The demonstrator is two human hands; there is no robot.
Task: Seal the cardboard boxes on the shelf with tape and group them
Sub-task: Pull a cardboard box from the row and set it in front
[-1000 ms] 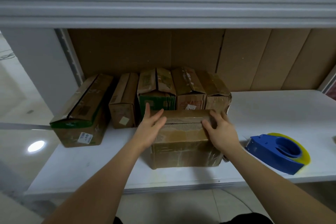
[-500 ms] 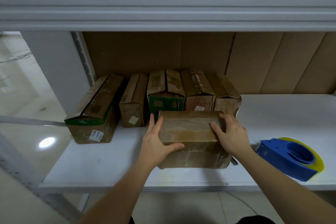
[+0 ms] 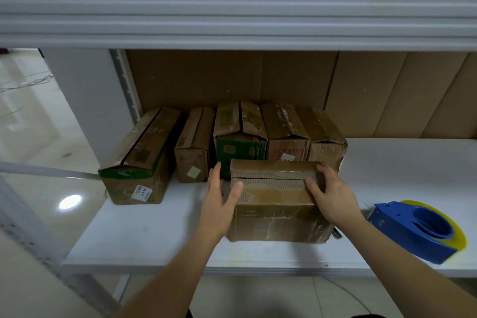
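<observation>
Cardboard box [image 3: 276, 204] sits crosswise at the shelf [image 3: 144, 237] front, touching the back row of boxes [image 3: 258, 134]. Left hand [image 3: 219, 201] and right hand [image 3: 333, 196] each grip one end, fingers curled round it. Grouping seems underway; its top seam looks untaped, so the tape dispenser [image 3: 418, 230] nearby is probably needed next.

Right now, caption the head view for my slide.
Both hands grip the front box before five boxes on the shelf; tape dispenser at right.
</observation>
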